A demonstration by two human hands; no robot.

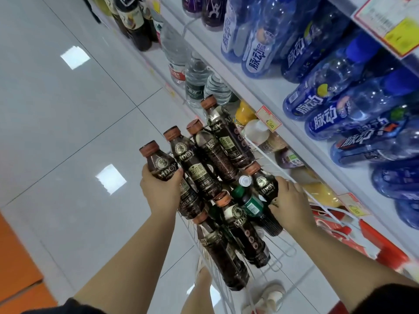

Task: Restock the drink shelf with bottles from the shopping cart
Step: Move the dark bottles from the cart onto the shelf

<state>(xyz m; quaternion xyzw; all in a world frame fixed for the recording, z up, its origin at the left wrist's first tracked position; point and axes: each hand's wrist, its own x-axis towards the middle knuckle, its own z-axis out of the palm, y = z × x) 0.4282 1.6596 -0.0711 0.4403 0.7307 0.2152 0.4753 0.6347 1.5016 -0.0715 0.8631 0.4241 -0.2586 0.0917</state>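
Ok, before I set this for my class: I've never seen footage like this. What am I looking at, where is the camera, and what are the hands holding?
There is no machine here. A person wears one wide-angle camera on the head, and it looks down past both bare arms; that is the only view. The left hand grips a dark coffee bottle with a brown cap. The right hand appears to have its fingers round a second coffee bottle. Both bottles belong to a cluster of similar ones in a white wire cart, with a green bottle among them. To the right runs the drink shelf, carrying blue bottles and, further along, water bottles.
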